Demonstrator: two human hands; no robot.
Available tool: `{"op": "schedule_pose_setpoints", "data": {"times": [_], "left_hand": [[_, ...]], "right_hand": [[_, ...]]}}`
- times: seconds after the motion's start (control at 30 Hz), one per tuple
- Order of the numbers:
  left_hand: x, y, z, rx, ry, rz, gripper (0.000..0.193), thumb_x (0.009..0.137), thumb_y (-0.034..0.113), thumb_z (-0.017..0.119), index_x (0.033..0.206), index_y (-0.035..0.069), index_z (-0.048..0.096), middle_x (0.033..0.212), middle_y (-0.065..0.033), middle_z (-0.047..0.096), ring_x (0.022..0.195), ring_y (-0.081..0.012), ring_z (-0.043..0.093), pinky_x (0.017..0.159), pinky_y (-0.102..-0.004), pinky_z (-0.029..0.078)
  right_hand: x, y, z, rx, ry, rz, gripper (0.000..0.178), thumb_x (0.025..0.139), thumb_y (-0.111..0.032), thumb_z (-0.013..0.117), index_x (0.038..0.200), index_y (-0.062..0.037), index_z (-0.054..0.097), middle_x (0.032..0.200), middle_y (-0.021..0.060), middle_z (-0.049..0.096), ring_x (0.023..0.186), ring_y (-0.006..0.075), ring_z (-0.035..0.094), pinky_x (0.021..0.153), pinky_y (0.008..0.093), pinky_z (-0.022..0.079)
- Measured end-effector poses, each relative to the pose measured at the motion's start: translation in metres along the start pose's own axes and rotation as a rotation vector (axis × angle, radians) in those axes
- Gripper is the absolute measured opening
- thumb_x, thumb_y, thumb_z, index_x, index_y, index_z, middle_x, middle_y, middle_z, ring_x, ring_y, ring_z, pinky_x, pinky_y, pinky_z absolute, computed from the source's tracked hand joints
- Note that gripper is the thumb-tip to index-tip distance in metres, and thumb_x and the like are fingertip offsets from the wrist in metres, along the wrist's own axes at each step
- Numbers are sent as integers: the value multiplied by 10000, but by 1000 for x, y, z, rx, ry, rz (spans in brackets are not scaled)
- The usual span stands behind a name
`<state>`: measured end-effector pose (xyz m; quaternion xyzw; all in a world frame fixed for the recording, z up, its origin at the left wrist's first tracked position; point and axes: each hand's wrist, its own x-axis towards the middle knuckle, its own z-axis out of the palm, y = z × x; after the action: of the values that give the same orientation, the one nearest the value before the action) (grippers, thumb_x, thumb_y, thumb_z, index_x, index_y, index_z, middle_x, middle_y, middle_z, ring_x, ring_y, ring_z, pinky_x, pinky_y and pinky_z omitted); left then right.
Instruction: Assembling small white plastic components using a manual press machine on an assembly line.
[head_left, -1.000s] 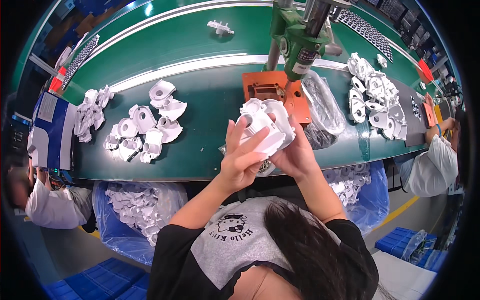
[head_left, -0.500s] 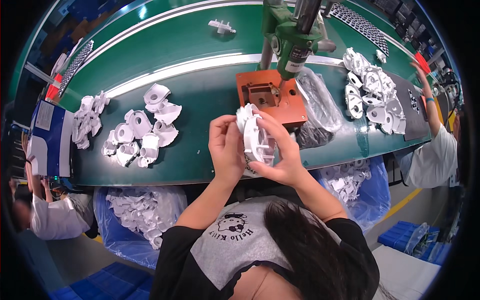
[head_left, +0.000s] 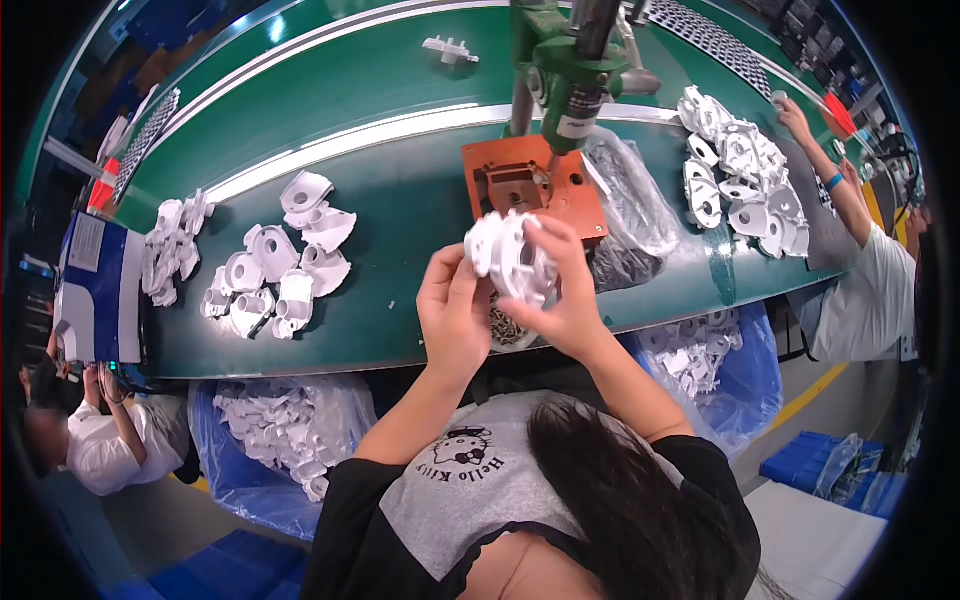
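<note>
A white moulded plastic housing (head_left: 520,265) is held up between my two hands, in front of the orange fixture block (head_left: 592,212). My left hand (head_left: 452,312) grips its left side with bent fingers. My right hand (head_left: 566,300) curls around the right side, thumb below and fingers on top. Whether the housing is one piece or two pressed together, I cannot tell. Right below it, partly hidden by my hands, a dish of small screws (head_left: 508,328) sits at the bench edge. Over the block stands a green drill-press-like machine (head_left: 575,85), its tip pointing down.
Several white housings (head_left: 272,252) lie on the bench to the left, and a larger pile (head_left: 745,165) lies to the right. A clear plastic bag (head_left: 635,205) rests beside the block. Blue-lined bins (head_left: 230,470) of white parts flank me. A co-worker's arm (head_left: 840,190) reaches in at right.
The housing has turned in my hands, and its left part now shows more broadly. More of the screw dish is visible. The co-worker's hand at right has moved inward over the bench.
</note>
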<state>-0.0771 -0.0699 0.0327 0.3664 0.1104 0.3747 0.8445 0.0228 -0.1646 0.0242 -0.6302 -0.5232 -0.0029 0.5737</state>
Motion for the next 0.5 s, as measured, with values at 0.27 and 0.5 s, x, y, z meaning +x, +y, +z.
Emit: {"op": "schedule_pose_setpoints", "data": {"times": [0.27,0.5], "left_hand": [[7,-14,-7,244,-111,5,217,914,39,528,1080,42,388,1023,-103,526,921,-115,526,786,-235,435],[49,0,5,729,-103,241,349,854,35,595,1158,25,423,872,-112,654,760,-152,628,679,-270,480]], "right_hand": [[2,16,-10,53,55,-18,795,830,-426,583,1423,-55,205,1354,221,275,1264,367,291,1054,415,227],[35,68,-63,-65,354,356,260,924,-133,460,1132,0,540,1059,87,623,903,165,576,808,287,432]]}}
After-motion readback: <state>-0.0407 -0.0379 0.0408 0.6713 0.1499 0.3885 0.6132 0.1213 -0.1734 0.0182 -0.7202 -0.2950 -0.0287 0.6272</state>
